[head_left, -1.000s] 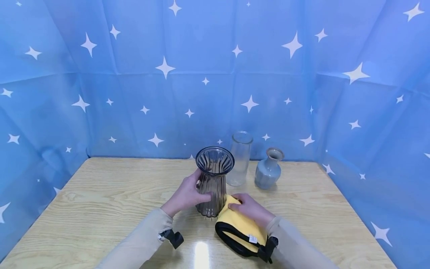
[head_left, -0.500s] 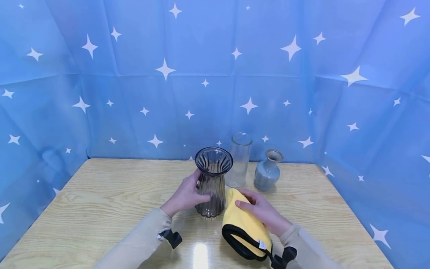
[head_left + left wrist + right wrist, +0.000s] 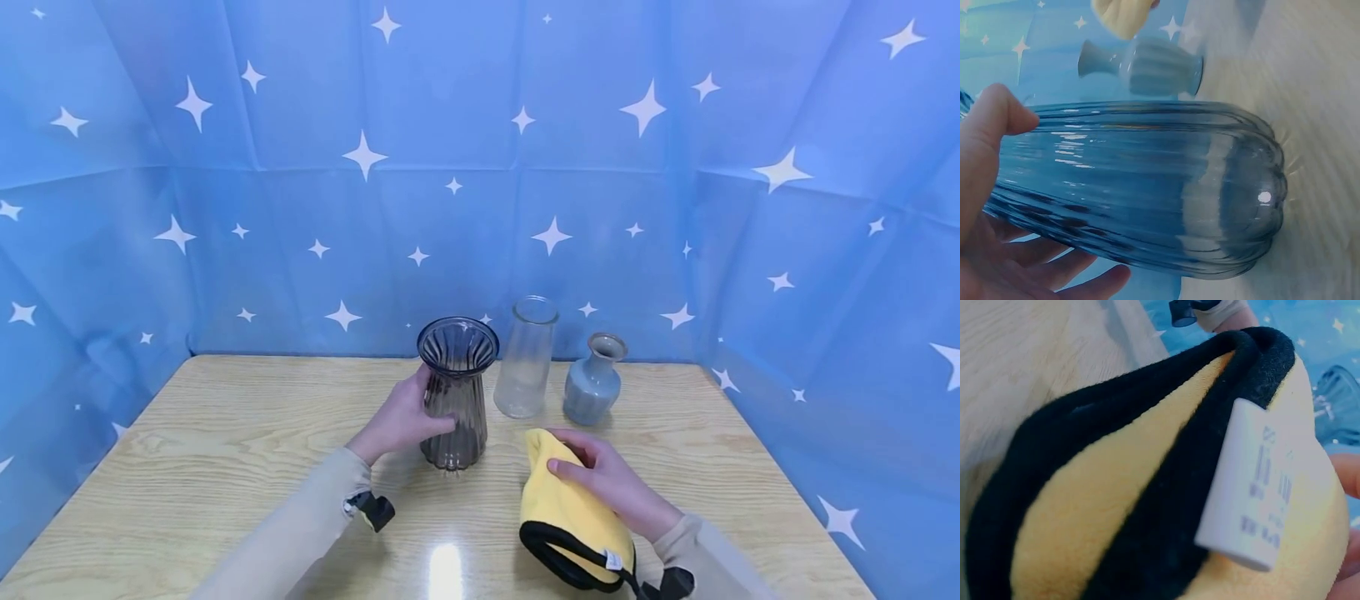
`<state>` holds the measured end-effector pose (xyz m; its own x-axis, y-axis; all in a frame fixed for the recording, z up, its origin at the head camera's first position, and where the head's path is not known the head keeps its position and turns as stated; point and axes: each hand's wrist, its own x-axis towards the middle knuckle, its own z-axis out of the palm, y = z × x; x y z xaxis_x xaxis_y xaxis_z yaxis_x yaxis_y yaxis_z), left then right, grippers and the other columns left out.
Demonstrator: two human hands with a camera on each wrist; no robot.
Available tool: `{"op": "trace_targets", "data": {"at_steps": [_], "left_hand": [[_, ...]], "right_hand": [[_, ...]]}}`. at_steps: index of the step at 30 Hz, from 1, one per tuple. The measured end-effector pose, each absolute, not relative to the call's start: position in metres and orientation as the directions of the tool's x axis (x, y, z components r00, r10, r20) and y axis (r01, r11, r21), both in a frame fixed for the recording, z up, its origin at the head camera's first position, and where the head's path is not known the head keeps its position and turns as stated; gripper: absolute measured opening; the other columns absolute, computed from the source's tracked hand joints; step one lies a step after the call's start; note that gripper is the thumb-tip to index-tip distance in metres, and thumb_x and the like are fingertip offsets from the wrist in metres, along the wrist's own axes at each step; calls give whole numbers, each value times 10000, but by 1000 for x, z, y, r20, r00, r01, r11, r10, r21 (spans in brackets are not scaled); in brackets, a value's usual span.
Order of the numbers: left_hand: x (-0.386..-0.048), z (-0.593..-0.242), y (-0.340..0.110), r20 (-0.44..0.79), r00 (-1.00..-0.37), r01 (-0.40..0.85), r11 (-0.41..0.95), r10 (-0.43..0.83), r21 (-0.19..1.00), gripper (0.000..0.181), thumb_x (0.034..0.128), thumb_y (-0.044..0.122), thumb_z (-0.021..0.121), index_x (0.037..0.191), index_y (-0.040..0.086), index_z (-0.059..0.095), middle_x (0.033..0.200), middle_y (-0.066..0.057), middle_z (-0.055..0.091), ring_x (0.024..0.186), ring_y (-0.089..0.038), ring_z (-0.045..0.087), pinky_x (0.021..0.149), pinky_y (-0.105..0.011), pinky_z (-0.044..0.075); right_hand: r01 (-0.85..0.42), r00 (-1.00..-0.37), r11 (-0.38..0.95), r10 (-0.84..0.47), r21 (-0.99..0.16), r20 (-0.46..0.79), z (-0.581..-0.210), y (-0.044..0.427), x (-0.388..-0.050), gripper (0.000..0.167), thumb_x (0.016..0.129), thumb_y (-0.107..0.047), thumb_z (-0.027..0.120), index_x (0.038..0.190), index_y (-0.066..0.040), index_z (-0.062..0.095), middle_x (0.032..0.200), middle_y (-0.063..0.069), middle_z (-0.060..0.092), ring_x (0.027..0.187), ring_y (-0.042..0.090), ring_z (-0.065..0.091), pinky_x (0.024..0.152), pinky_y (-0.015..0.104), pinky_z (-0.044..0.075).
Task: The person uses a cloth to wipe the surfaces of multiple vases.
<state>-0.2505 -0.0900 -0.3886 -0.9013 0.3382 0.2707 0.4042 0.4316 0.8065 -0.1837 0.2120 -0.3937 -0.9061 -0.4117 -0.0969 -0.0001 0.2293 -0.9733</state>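
Observation:
My left hand (image 3: pixel 399 423) grips a smoky, fluted glass vase (image 3: pixel 457 417) with a flared rim, its thumb on the near side. In the left wrist view the fingers (image 3: pixel 1100 284) curl beneath the ribbed wall. The vase stands upright; whether its base touches the table I cannot tell. To its right, my right hand (image 3: pixel 611 483) holds a folded yellow cloth (image 3: pixel 562 508), thumb over the top. Black edging (image 3: pixel 1147 525) and a white label (image 3: pixel 1244 487) show on the cloth in the right wrist view. Cloth and vase are apart.
A clear glass vase (image 3: pixel 525 367) stands close behind the smoky one. Right of it is a small blue-grey vase (image 3: pixel 592 387) with a narrow neck. Blue star-patterned fabric (image 3: pixel 450 250) hangs around the sides and back of the wooden table (image 3: pixel 247 433).
The cloth in my right hand has moved away from the smoky vase, to the right. My left hand has shifted that vase slightly left and back.

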Motion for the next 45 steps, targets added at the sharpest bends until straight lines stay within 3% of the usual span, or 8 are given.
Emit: {"op": "trace_targets", "data": {"at_steps": [4, 8, 10, 15, 21, 32, 42, 45], "left_hand": [[-255, -383, -98, 218, -914, 364, 457, 341, 812, 723, 729, 97, 785, 1338, -21, 413, 1168, -179, 606, 994, -220, 606, 849, -365, 518], [-260, -378, -110, 157, -924, 325, 497, 349, 805, 738, 750, 116, 768, 1346, -89, 384, 1093, -212, 614, 765, -196, 590, 657, -335, 523], [-263, -377, -116, 143, -924, 321, 515, 355, 795, 764, 752, 117, 765, 1360, -114, 366, 1116, -230, 606, 774, -208, 595, 651, -336, 528], [-271, -374, -133, 133, -918, 326, 518, 374, 791, 737, 756, 96, 759, 1356, -94, 377, 1208, -257, 579, 1068, -327, 593, 863, -402, 522], [-280, -371, -153, 112, -917, 308, 502, 383, 808, 739, 772, 106, 760, 1373, -64, 366, 1273, -269, 541, 1189, -416, 513, 965, -481, 454], [-296, -368, -193, 68, -933, 258, 525, 353, 811, 796, 810, 107, 703, 1444, -78, 258, 1369, -322, 422, 1243, -473, 433, 999, -543, 400], [-306, -362, -234, 35, -980, 141, 565, 193, 813, 904, 872, 169, 666, 1513, -48, 67, 1445, -368, 285, 1310, -509, 305, 1042, -600, 305], [-309, -361, -243, 34, -989, 113, 571, 147, 813, 873, 880, 171, 661, 1503, -51, 91, 1417, -368, 326, 1289, -506, 337, 1041, -597, 311]], "right_hand": [[-5, -911, 251, -401, -968, -99, -390, 218, -183, 578, 957, -192, 618, 1416, 76, 392, 1141, 155, 602, 941, 203, 616, 763, 286, 535], [-9, -919, 266, -381, -964, -96, -389, 225, -181, 591, 954, -198, 622, 1417, 81, 384, 1126, 151, 600, 925, 206, 616, 743, 288, 537], [1, -923, 272, -369, -962, -106, -389, 228, -180, 594, 951, -202, 626, 1420, 72, 386, 1121, 143, 600, 920, 209, 614, 738, 291, 538], [31, -922, 266, -365, -964, -130, -388, 236, -179, 606, 955, -207, 621, 1432, 68, 367, 1119, 135, 600, 929, 214, 619, 749, 306, 542], [52, -916, 228, -376, -972, -137, -383, 242, -180, 626, 975, -218, 593, 1466, 52, 314, 1166, 156, 573, 960, 223, 626, 781, 323, 546], [67, -928, 235, -341, -970, -147, -382, 249, -179, 632, 972, -215, 597, 1471, 45, 310, 1176, 145, 573, 962, 213, 626, 781, 320, 545], [64, -930, 240, -338, -969, -145, -381, 251, -179, 626, 968, -225, 605, 1467, 31, 329, 1168, 142, 575, 958, 220, 623, 777, 322, 544], [68, -927, 236, -345, -969, -148, -381, 252, -179, 629, 971, -221, 599, 1470, 39, 316, 1159, 140, 572, 956, 217, 619, 774, 318, 542]]}}
